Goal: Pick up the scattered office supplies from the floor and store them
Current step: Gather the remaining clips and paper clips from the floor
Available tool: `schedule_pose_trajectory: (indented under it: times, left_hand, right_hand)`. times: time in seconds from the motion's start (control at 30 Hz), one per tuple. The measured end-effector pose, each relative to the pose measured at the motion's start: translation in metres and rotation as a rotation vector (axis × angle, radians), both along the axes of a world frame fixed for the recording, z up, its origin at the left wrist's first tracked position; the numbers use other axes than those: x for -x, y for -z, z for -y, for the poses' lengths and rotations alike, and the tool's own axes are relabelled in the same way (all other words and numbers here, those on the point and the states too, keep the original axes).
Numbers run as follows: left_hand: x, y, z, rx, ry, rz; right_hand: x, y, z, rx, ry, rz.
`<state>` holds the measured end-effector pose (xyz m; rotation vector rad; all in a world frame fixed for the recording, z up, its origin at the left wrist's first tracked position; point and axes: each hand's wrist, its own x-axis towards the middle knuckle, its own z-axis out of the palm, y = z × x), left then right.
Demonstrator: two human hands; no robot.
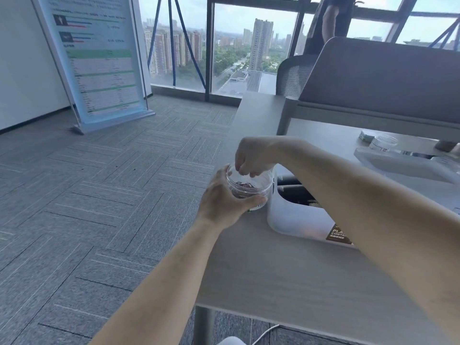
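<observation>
A small clear plastic jar [258,186] stands at the left edge of the grey desk [286,275], with small dark and reddish clips [245,186] at its bottom. My left hand [224,200] grips the jar from the left side, thumb across its front. My right hand [251,155] hovers over the jar's open mouth, fingers curled down with their tips at the rim. Whether they pinch anything I cannot tell.
A white plastic storage bin [293,220] sits right of the jar. Farther right lie a white tray [398,165], a second clear jar [382,143] and a small box [366,135]. Grey carpet [99,195], a standing banner [99,61] and an office chair [293,73] surround the desk.
</observation>
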<state>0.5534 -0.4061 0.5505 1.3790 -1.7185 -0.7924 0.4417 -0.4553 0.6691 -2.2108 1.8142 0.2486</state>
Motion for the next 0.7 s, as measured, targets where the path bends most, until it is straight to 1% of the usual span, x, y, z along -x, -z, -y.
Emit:
schedule_pose_trajectory:
  times: [0.17, 0.23, 0.3, 0.37, 0.53, 0.57, 0.63, 0.7]
  left_hand:
    - [0.0, 0.001, 0.0, -0.003, 0.01, -0.012]
    - [0.001, 0.002, 0.002, -0.002, 0.01, -0.007]
    - [0.002, 0.003, 0.004, 0.01, 0.001, 0.007]
    - [0.002, 0.004, 0.004, 0.011, -0.013, 0.018]
    - [0.0, -0.005, -0.011, -0.023, -0.035, -0.081]
    - [-0.002, -0.007, -0.018, -0.003, -0.05, -0.102]
    - [-0.005, -0.012, -0.034, 0.108, -0.083, -0.125]
    - [-0.004, -0.022, -0.056, 0.212, -0.051, -0.121]
  right_hand:
    - [0.006, -0.001, 0.001, 0.061, -0.001, 0.082]
    - [0.007, 0.0, -0.002, 0.089, -0.015, 0.051]
    - [0.007, -0.002, -0.006, 0.156, -0.03, 0.005]
    - [0.013, -0.009, -0.013, 0.22, -0.025, 0.0]
    - [0.045, -0.026, -0.058, 0.29, -0.009, 0.043]
    - [0.052, -0.029, -0.073, 0.301, -0.011, 0.051]
    - [0.067, -0.035, -0.105, 0.315, 0.006, 0.044]
    - [0.082, -0.035, -0.14, 0.33, 0.061, 0.025]
